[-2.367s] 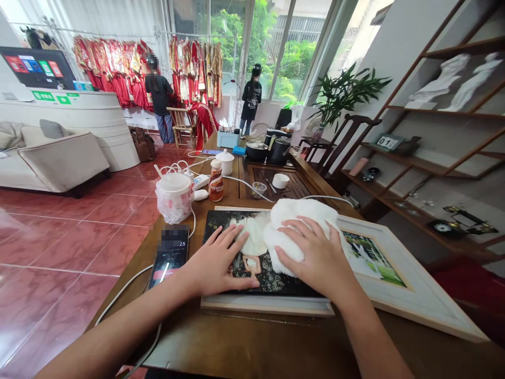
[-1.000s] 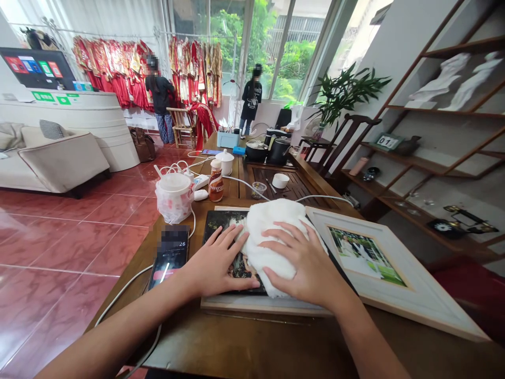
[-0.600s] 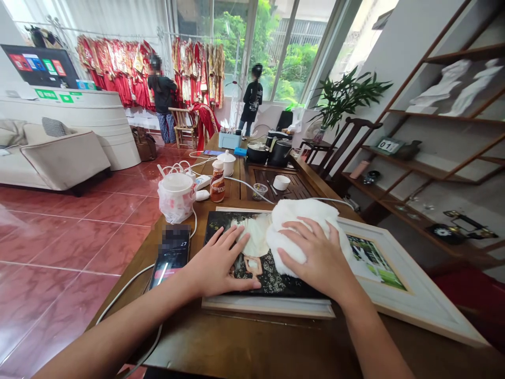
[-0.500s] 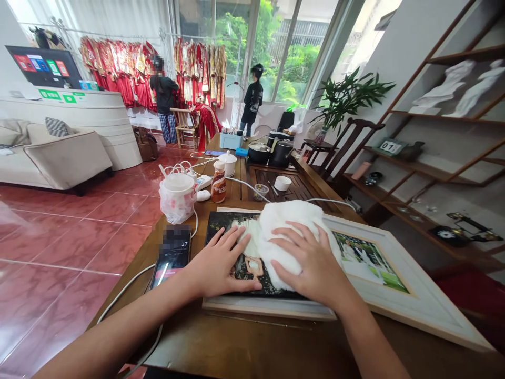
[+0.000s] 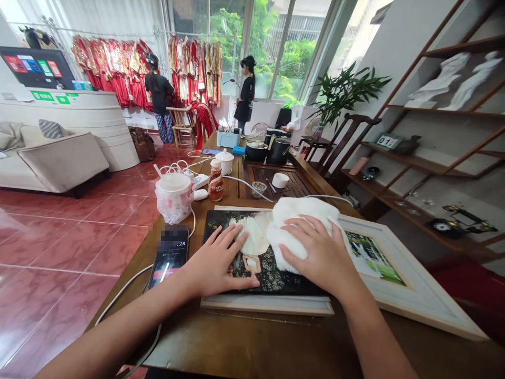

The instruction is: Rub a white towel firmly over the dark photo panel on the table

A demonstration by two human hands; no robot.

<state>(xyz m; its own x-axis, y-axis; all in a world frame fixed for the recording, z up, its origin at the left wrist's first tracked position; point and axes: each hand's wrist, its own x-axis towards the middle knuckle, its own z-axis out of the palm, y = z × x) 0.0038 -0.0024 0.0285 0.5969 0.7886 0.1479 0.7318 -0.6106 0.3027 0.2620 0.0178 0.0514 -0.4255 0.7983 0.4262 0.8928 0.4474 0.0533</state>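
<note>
At the far left a pale sofa (image 5: pixel 63 158) stands on red tiles (image 5: pixel 90 231). Beyond it a person in checked trousers (image 5: pixel 159 95) faces the hanging red and gold garments (image 5: pixel 118 68). At the left of the brown surface (image 5: pixel 232 345) lies a phone (image 5: pixel 170 258), with a plastic-wrapped white tub (image 5: pixel 174 196) just behind it.

Next comes the left hand (image 5: pixel 219 267), palm down, its grip open and the fingers fanned over the left part of a dark photo panel (image 5: pixel 263 260). This panel lies flat on a pale frame (image 5: pixel 268 304), whose near edge shows beneath it. Behind these are a brown-labelled bottle (image 5: pixel 215 181) and a white lidded cup (image 5: pixel 225 162); farther back, another person in black (image 5: pixel 246 95) stands by the windows.

A small white bowl (image 5: pixel 280 181) sits behind a fluffy white cloth (image 5: pixel 302 206), which is bunched on the panel's right part. The right hand (image 5: pixel 319 258) lies across the cloth — grip open, fingers apart and slightly bent, not clenched. The cloth also overlaps a framed picture (image 5: pixel 379 258) lying slanted to the right. Rightmost, a wooden shelf unit (image 5: pixel 418 163) bears white figurines (image 5: pixel 444 84) and a black telephone (image 5: pixel 460 225).
</note>
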